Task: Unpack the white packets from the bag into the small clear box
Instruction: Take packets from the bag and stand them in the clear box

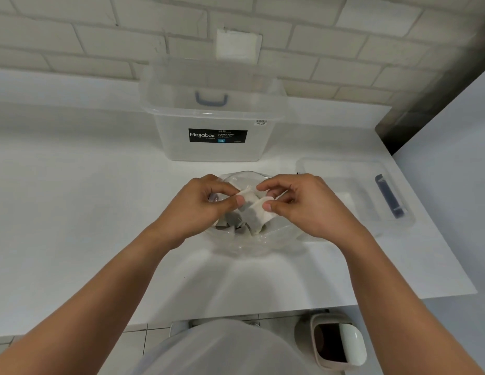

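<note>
Pinching white packets (256, 215) by their top edges, the left hand (206, 204) and right hand (298, 204) each grip with thumb and forefinger just above the open clear bag (276, 234) on the table (100, 212). Whether one packet or two is held cannot be told. The packets are flat and white-edged, with grey contents showing through. More lie in the bag, so most of the unpacking appears left. Farther right, the small box (365, 185) holds one white shape (344, 198), probably a packet. A large box (214, 150) stands behind.
</note>
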### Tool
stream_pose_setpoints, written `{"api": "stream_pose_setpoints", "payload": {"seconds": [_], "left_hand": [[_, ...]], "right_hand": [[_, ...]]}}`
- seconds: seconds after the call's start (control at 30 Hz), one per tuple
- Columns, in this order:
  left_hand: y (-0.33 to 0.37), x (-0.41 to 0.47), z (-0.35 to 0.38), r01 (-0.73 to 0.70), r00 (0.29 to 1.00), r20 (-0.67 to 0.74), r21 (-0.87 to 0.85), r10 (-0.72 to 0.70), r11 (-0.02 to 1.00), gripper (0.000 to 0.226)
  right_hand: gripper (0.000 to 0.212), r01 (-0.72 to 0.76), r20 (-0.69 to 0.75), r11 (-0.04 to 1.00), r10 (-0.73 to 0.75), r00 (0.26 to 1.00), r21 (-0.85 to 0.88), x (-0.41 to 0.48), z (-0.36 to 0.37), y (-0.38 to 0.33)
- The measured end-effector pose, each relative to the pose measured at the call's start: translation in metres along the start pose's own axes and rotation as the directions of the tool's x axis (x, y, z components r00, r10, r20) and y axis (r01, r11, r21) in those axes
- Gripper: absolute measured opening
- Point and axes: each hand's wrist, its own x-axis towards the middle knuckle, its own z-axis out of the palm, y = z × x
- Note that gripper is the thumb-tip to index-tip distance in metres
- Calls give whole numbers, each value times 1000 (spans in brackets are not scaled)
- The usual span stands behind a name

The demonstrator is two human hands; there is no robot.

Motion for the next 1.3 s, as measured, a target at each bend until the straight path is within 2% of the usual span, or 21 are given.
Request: {"api": "stream_pose_setpoints", "payload": {"seconds": [0.13,0.27,0.37,0.47,0.53,0.6,0.67,0.7,0.8,0.93,1.1,1.17,1.23,1.3], "left_hand": [[-4,4,4,72,992,-93,-145,-86,987,7],[-1,6,7,109,981,-122,-309,-153,945,9],[1,5,9,112,980,-119,-323,-158,940,11],[0,5,10,121,982,-105,-293,-158,948,11],[0,5,8,138,983,-87,-217,-160,966,14],[2,3,5,137,986,-73,-126,-147,982,19],[6,2,4,106,993,-57,-22,-107,994,22],[8,1,4,83,996,-43,26,-82,996,23],[10,0,12,10,1000,-2,133,-10,991,22],[8,1,23,-102,994,-14,260,109,960,10],[1,2,26,-150,981,-77,298,180,943,7],[1,2,26,-105,980,-144,201,136,974,9],[-1,2,24,-21,979,-202,5,22,1000,5],[-4,2,22,37,979,-191,-183,-73,982,3]], "right_hand": [[28,-97,50,994,94,994,57,-5,-3,8],[25,-161,36,957,157,987,242,-2,4,9],[19,-154,-21,925,172,985,347,2,11,8],[9,-120,-94,923,165,982,367,4,12,8],[10,-84,-119,974,111,987,210,4,7,9],[7,-38,-71,994,31,997,-104,4,-3,5],[14,38,35,914,-26,999,-404,6,-9,0],[18,71,77,862,-38,996,-502,8,-10,-4],[21,98,131,809,-26,991,-579,14,-7,-14],[20,104,174,802,-1,985,-588,21,-2,-21],[20,118,193,856,-22,981,-503,20,-6,-17],[21,94,163,890,-23,986,-447,15,-15,-14],[19,54,108,938,-18,994,-341,8,-24,-9],[14,21,31,981,-16,999,-192,1,-36,-1]]}}
